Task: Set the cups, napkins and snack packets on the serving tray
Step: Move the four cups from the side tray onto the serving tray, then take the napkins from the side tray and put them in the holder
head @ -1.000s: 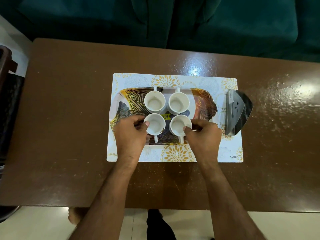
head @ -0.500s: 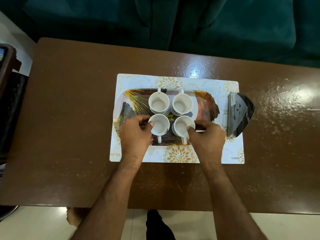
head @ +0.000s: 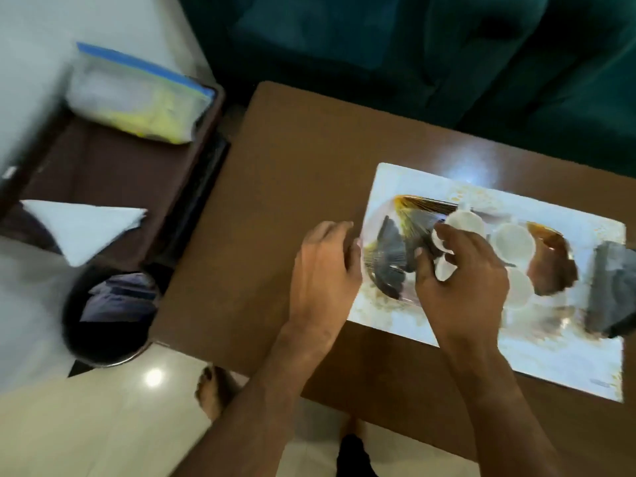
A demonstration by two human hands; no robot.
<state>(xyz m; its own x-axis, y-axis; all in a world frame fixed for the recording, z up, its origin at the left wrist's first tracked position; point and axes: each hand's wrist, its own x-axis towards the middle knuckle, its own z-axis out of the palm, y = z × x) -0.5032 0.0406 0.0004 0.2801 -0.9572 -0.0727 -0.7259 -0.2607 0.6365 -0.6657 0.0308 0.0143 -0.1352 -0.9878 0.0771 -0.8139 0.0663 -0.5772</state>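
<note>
The view is blurred by motion. The patterned serving tray (head: pixel 389 256) lies on a white placemat (head: pixel 550 356) and carries several white cups; three show plainly (head: pixel 464 222) (head: pixel 512 242) (head: pixel 519 287). My right hand (head: pixel 461 280) hovers with curled fingers over the tray's near-left cup (head: pixel 444 270), mostly hiding it; whether it grips the cup is unclear. My left hand (head: pixel 323 270) is over the bare table just left of the tray, holding nothing. A folded white napkin (head: pixel 86 228) lies on a dark side table (head: pixel 113 166) at left.
A clear plastic bag (head: pixel 137 101) with yellow and white contents rests at the back of the side table. A dark round container (head: pixel 106 311) holding purplish packets stands on the floor below it. A grey holder (head: pixel 609 287) sits at the placemat's right end. A green sofa (head: pixel 413 46) runs behind.
The camera has swung left, bringing the side table, napkin and bag into view. My left hand has left the near-left cup and moved off the tray; my right hand has shifted left over the cups.
</note>
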